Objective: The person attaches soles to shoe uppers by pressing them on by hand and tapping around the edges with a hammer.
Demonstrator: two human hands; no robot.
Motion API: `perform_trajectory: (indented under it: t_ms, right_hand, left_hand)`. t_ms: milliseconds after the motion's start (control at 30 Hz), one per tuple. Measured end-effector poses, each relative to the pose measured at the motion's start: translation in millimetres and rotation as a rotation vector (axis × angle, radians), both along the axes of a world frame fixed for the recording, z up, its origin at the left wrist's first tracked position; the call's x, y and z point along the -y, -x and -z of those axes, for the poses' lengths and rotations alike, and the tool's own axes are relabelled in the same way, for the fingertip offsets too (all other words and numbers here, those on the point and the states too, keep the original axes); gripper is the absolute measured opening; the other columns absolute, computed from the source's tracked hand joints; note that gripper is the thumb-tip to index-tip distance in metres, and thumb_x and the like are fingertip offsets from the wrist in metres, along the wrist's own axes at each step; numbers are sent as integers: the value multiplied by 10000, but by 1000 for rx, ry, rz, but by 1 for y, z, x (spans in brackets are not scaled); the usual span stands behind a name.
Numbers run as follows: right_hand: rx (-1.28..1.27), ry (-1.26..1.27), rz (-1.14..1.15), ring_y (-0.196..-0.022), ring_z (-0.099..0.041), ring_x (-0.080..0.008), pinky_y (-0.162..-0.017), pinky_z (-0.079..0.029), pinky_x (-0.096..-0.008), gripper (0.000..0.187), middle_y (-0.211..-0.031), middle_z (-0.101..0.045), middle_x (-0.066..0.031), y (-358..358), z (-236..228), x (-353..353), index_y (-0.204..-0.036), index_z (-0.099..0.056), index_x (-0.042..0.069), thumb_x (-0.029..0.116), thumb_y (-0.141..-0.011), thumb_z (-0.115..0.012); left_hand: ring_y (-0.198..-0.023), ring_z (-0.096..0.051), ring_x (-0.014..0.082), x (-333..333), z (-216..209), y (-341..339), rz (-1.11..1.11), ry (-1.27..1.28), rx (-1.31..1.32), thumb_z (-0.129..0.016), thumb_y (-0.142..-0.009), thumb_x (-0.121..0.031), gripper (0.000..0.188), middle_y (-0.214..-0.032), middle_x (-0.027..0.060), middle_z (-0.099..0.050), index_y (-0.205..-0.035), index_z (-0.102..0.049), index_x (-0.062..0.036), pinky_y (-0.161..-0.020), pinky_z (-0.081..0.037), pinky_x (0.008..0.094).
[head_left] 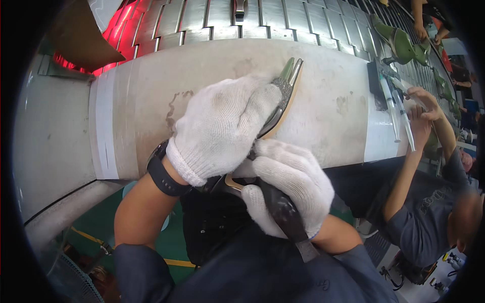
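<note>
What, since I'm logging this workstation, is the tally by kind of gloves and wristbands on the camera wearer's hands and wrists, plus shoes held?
White gloves: 2
Black wristband: 1
Shoe: 1
Total: 4

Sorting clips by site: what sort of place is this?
Probably a footwear factory line: there's a slatted metal conveyor, green forms that look like shoe lasts, and a shoe-like piece in the gloved left hand.
</note>
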State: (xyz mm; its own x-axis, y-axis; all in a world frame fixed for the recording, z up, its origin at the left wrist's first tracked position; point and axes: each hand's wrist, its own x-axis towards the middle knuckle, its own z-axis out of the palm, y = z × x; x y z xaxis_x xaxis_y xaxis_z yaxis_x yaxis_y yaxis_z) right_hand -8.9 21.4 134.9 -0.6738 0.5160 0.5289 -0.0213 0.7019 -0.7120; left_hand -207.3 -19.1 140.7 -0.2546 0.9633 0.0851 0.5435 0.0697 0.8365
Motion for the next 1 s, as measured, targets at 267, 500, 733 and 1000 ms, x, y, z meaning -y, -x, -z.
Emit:
perform_trajectory:
  t_ms: [267,500,733,1000]
  right_hand:
    - [1,483,-269,-1068,-812,-345,-945,-649,-418,386,-1169,-813,-196,-14,5,8,-1196,-774,2,26,-835,-909]
    - [-22,8,-108,-1101,-793,-400,-993,-626,-480,393,-1223,-784,-260,-19,-4,-26,-1253,-697,-29,26,-900,-861]
    - [143,309,-317,-1129,-796,-418,-977,-643,-483,402,-1218,-782,-235,-31,-1,-19,-1215,-726,3,30,-853,-899]
    - [310,299,-465,-1045,-807,-390,-925,-660,-443,374,-1173,-798,-213,-26,-15,-41,-1151,-754,11,43,-817,-919]
  left_hand:
    - [-1222,-744,284,15,15,28,54,-7,123,-572,-1136,-190,409,-1311,223,-791,-1405,-715,82,-1119,-531,379]
    - [-1274,-702,425,58,29,-7,-77,-188,-92,-607,-1094,-144,441,-1362,293,-733,-1453,-659,106,-1142,-515,476]
    - [-1180,-714,472,57,35,-6,-99,-212,-103,-660,-1038,-132,441,-1300,303,-740,-1408,-675,109,-1065,-542,507]
    - [-1153,-710,486,53,27,-6,-67,-187,-160,-651,-1028,-128,465,-1284,303,-739,-1416,-660,128,-1049,-545,518]
